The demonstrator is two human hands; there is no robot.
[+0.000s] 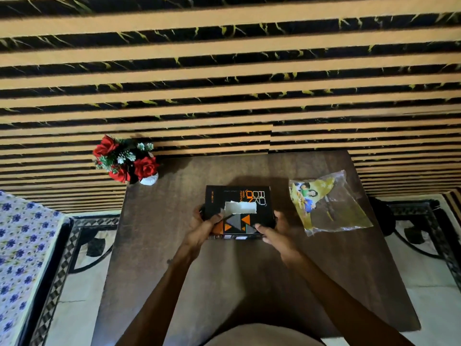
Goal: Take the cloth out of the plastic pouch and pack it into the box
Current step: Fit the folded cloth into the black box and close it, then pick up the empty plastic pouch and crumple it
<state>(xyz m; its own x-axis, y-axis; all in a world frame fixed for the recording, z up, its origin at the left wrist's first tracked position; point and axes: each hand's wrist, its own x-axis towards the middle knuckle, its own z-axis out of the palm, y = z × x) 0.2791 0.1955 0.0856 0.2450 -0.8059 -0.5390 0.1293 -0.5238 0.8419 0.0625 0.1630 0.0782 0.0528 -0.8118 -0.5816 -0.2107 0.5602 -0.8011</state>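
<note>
A view from above, looking down a person's two bare forearms to a dark brown wooden table [174,258].

Both hands grip a black box [237,203] that lies flat near the middle of the table, its lid closed. The left hand [202,231] wraps the box's left edge, thumb lying across the top near the lower left corner. The right hand [277,236] holds the right edge, thumb pressed on the lower right corner of the lid. The hands are apart, one on each side, both clamped on the box. The lid carries orange and white lettering, orange and grey triangles along its near edge, and a torn white patch [240,208] in the centre.

To the right of the box, just beside it but not touching, lies a clear plastic pouch [349,216]. Inside it sits a folded yellow cloth [321,186] with a printed picture card [303,198] at its left end. The pouch looks sealed or at least unopened from here; the cloth is fully inside.

At the table's far left corner stands a small white vase [149,179] of red roses [146,167] with green sprigs.

Behind the table runs a wall [224,71] of horizontal tan and black stripes. A blue-flowered sheet [20,245] covers something at the left edge. The floor [79,283] is pale with a black patterned border.
</note>
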